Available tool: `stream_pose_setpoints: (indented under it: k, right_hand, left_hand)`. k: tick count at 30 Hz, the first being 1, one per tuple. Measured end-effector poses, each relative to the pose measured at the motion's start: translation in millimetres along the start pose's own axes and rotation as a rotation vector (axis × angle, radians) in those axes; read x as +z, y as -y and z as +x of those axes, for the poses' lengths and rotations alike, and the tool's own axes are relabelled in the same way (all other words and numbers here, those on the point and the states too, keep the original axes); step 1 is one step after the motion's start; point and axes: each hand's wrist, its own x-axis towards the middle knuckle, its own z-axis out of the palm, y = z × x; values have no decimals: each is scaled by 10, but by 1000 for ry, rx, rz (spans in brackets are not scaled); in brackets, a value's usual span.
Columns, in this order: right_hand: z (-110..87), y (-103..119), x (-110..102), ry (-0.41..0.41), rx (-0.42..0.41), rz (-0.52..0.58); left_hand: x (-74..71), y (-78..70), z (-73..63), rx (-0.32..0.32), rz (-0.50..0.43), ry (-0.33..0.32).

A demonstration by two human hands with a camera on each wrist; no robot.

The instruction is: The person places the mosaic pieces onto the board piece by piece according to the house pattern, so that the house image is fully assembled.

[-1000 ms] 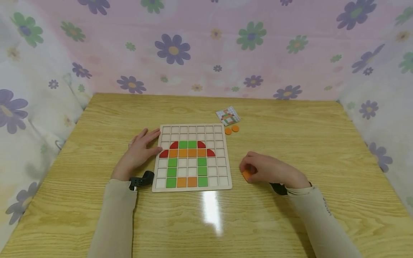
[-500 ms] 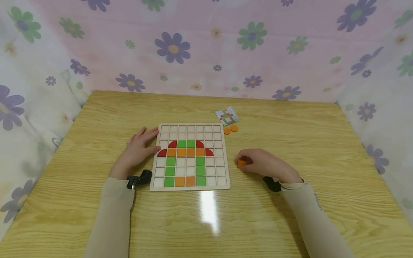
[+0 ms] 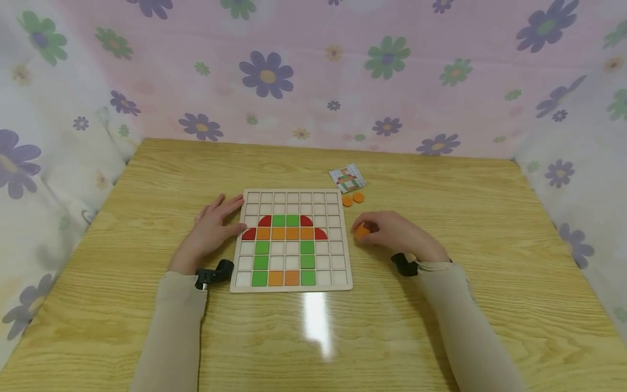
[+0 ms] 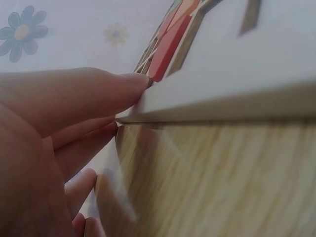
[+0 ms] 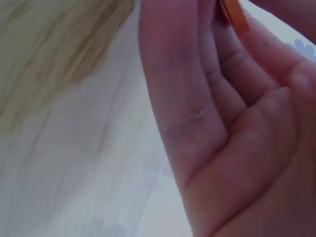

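A wooden grid board (image 3: 346, 261) lies on the table, with red, green and orange pieces set in its cells. My left hand (image 3: 208, 231) rests at its left edge, fingers extended. In the left wrist view the thumb (image 4: 113, 89) lies on the rim beside a red piece (image 4: 168, 49). Right of the board, my right hand (image 3: 394, 234) pinches an orange square tile (image 3: 362, 232) between thumb and fingers. Only a sliver of that orange tile (image 5: 237, 17) shows in the right wrist view; fingers hide the rest.
Two orange round pieces (image 3: 347, 201) lie by the board's upper right corner. Behind them is a small picture card (image 3: 348, 178) with a coloured grid pattern. A flowered cloth (image 3: 313, 81) hangs along the back and sides of the wooden table (image 3: 416, 179).
My right hand has moved away from me and a little left, carrying the orange tile nearer the round pieces. The left hand stays at the board's edge.
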Motion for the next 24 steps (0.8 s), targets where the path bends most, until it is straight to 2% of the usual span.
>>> stream_pose_setpoints:
  k: [10, 16, 24]
  right_hand:
    - [208, 95, -7, 1, 1, 40]
    - [326, 174, -4, 6, -39, 44]
    - [494, 320, -9, 37, -102, 134]
  left_hand:
    - [5, 27, 2, 26, -12, -10]
    - [16, 19, 5, 20, -15, -14]
    - [9, 9, 5, 15, -17, -21]
